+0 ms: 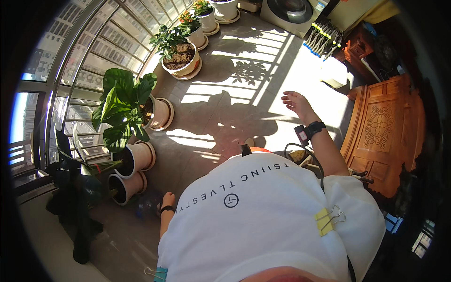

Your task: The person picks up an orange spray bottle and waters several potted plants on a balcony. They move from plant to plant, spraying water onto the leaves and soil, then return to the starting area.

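My right hand [298,104] is held out ahead and to the right, over the sunlit floor. Its fingers are apart and nothing is in them; a black wrist device [307,132] with a small screen sits behind it. Low by my left side hangs my left hand [168,199], with a dark band on the wrist. Its fingers are too small and hidden to read. Nearest to it are a white pot [128,187] lying tilted in view and a clear, bluish plastic thing [146,205] that I cannot make out. A broad-leaved green plant [123,105] grows from another pot [159,114].
Along the barred window [105,47] more potted plants [181,58] stand on saucers. At the far end is a front-loading washing machine [289,11]. A carved wooden cabinet [380,127] stands on the right, with a white bin [334,73] and dark, yellow-tipped rods [323,40] beyond it.
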The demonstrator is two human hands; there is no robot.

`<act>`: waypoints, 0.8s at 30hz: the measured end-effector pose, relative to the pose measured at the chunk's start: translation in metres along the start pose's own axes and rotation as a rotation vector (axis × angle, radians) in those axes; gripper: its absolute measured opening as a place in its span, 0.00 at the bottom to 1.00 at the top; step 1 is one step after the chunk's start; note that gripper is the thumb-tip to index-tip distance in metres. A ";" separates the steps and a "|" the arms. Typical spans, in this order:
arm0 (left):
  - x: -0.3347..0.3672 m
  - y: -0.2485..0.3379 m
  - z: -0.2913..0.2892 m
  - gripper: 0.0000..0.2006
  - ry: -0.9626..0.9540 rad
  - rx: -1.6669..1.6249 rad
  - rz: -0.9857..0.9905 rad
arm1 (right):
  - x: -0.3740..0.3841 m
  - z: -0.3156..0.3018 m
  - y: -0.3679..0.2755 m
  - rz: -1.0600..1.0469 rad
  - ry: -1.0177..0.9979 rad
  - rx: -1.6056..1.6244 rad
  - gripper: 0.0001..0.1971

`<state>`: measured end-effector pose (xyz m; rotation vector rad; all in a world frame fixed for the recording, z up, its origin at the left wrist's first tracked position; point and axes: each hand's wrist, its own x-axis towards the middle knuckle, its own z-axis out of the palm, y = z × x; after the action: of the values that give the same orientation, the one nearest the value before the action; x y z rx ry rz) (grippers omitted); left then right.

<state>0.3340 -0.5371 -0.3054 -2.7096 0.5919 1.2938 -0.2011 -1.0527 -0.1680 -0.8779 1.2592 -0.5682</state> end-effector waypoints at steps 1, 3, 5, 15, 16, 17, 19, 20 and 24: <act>-0.004 -0.008 0.013 0.19 -0.026 -0.091 -0.042 | 0.004 -0.026 -0.002 -0.032 -0.016 0.100 0.14; -0.012 -0.004 0.033 0.19 -0.065 -0.208 -0.077 | 0.012 -0.066 -0.012 -0.107 0.007 0.183 0.13; -0.009 0.023 0.036 0.18 -0.081 -0.278 -0.071 | 0.030 -0.086 -0.029 -0.090 0.118 0.178 0.13; 0.150 0.254 -0.060 0.16 0.033 -0.412 0.200 | 0.157 -0.096 -0.111 -0.153 0.094 0.052 0.13; 0.177 0.287 -0.075 0.16 0.046 -0.420 0.247 | 0.162 -0.101 -0.117 -0.154 0.128 0.059 0.13; 0.202 0.328 -0.092 0.16 0.052 -0.449 0.304 | 0.173 -0.114 -0.136 -0.174 0.189 0.053 0.13; 0.248 0.417 -0.120 0.16 0.033 -0.483 0.408 | 0.177 -0.135 -0.153 -0.131 0.269 0.068 0.15; 0.264 0.463 -0.131 0.15 -0.015 -0.446 0.462 | 0.179 -0.147 -0.160 -0.157 0.295 0.100 0.16; 0.284 0.659 -0.171 0.15 0.009 -0.058 0.756 | 0.187 -0.193 -0.169 -0.186 0.510 0.223 0.17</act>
<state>0.3731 -1.2725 -0.3524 -2.6126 1.7134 1.4175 -0.3269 -1.3438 -0.1484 -0.6855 1.5400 -1.1093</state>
